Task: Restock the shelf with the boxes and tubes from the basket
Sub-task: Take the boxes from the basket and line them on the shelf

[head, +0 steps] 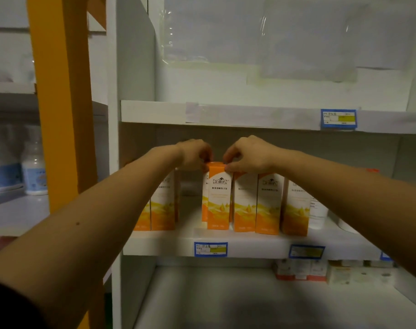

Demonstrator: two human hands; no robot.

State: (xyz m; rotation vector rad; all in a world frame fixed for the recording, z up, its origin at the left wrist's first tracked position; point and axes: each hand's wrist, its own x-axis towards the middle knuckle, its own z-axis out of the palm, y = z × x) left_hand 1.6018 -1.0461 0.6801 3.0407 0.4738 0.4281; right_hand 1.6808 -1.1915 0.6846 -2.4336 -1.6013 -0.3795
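Note:
A tall orange-and-white box (218, 198) stands upright on the middle white shelf (249, 245). My left hand (194, 153) pinches its top left corner and my right hand (247, 153) pinches its top right corner. Several matching boxes stand in the same row: two on the left (163, 205) behind my left forearm, and more on the right (268, 205). A gap lies between the left pair and the held box. No basket is in view.
A white tube or bottle (319, 213) stands right of the row. Small red-and-white boxes (299, 271) sit at the back of the lower shelf. An orange post (59, 103) rises on the left, with white bottles (33, 169) beyond it. Blue price tags (210, 249) mark shelf edges.

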